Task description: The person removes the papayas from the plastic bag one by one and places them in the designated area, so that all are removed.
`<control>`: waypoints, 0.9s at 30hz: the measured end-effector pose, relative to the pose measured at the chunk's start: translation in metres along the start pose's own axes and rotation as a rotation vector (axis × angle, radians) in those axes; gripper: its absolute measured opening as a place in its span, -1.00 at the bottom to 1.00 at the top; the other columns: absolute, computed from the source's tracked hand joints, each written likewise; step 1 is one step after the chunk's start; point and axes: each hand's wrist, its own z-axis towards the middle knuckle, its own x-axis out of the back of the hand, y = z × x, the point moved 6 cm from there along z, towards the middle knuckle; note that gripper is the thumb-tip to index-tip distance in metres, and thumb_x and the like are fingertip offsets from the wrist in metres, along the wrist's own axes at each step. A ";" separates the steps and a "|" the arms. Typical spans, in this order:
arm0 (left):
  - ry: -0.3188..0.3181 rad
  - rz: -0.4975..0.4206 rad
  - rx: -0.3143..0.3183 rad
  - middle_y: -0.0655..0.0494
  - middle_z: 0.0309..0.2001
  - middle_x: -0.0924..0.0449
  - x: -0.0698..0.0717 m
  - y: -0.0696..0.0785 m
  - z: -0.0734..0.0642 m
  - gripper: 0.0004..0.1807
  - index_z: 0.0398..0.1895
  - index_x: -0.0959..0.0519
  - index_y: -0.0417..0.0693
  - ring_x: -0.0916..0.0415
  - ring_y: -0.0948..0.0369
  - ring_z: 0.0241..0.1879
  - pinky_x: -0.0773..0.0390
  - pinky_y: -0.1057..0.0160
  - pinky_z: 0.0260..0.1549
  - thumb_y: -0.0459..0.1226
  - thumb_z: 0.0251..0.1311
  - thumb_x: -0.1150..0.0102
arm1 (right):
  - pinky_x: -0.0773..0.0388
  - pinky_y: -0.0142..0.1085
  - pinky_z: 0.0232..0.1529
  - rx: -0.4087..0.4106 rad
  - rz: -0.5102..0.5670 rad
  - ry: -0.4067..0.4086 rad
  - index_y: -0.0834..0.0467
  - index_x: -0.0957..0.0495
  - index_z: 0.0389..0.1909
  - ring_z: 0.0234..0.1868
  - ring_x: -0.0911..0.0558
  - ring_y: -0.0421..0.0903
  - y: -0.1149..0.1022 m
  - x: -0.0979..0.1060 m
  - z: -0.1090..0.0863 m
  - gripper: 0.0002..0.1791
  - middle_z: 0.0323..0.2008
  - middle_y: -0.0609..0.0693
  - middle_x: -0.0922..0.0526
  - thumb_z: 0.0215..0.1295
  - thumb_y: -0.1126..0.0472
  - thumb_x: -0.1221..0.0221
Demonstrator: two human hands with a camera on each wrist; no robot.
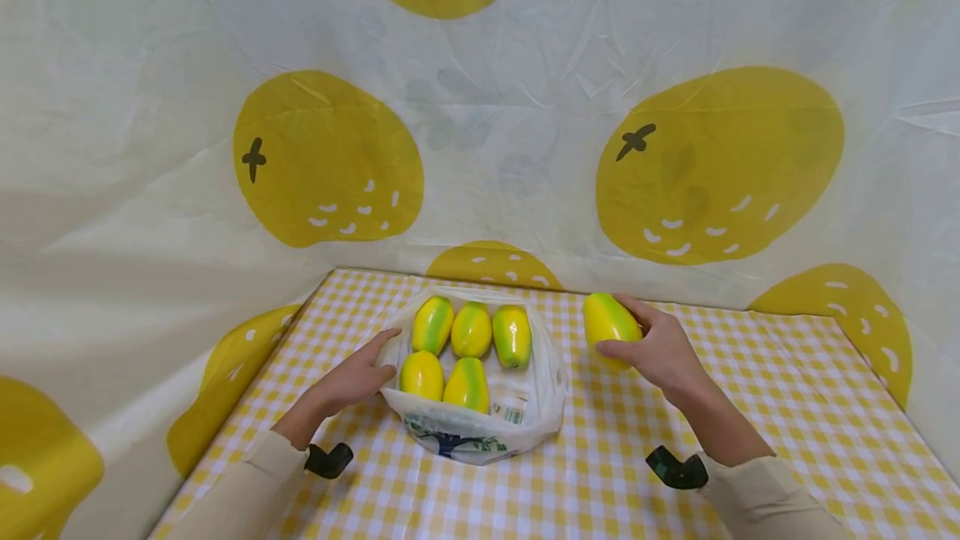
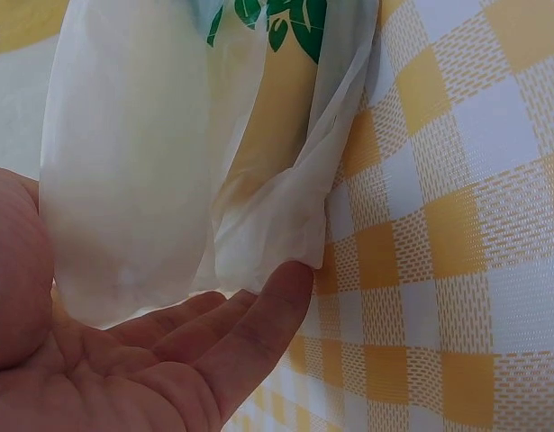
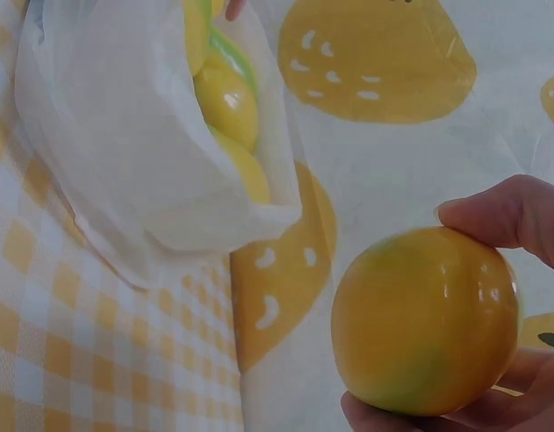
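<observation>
My right hand (image 1: 663, 350) grips a yellow-green papaya (image 1: 606, 325) above the table, to the right of a white plastic bag (image 1: 551, 390). In the right wrist view, thumb and fingers wrap this glossy papaya (image 3: 421, 319) from opposite sides. Several more papayas (image 1: 512, 337) lie in two rows inside the bag, whose mouth gapes upward. At the bag's left side is my left hand (image 1: 358, 375), thumb and index finger spread at the rim. Close up, this hand's fairly straight fingers (image 2: 258, 337) touch the lower edge of the bag (image 2: 132, 180).
A yellow-and-white checked cloth (image 1: 765, 390) covers the table. Behind and to the left hangs a pale curtain (image 1: 510, 148) printed with big yellow fruit. Dark wrist devices (image 1: 678, 469) sit near both sleeve cuffs. Green tree print and a barcode show on the bag.
</observation>
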 end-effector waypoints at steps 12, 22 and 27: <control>0.011 0.011 0.000 -0.25 0.64 -0.02 0.000 0.001 -0.001 -0.26 0.69 0.04 -0.08 -0.30 -0.08 0.27 -0.36 0.01 0.13 -0.34 0.49 0.10 | -0.60 -0.27 -0.15 -0.004 0.003 0.000 0.16 -0.09 0.65 0.10 -0.55 0.19 0.011 0.012 0.002 0.01 0.45 0.39 -0.36 0.29 0.11 -0.41; 0.014 0.008 -0.007 -0.25 0.67 0.04 -0.002 0.000 -0.002 -0.25 0.69 0.04 -0.10 -0.19 -0.10 0.43 -0.31 -0.11 0.33 -0.34 0.49 0.09 | -0.59 -0.35 -0.14 -0.017 0.004 0.012 0.15 -0.06 0.66 0.16 -0.52 0.21 0.018 0.023 0.003 0.01 0.51 0.38 -0.29 0.30 0.12 -0.40; 0.023 0.008 -0.011 -0.26 0.67 0.03 -0.002 0.002 -0.002 -0.25 0.68 0.04 -0.12 -0.18 -0.11 0.46 -0.28 -0.18 0.40 -0.35 0.48 0.09 | -0.58 -0.38 -0.15 -0.026 -0.002 0.019 0.16 -0.05 0.66 0.18 -0.51 0.22 0.022 0.028 0.003 0.02 0.53 0.39 -0.26 0.30 0.12 -0.40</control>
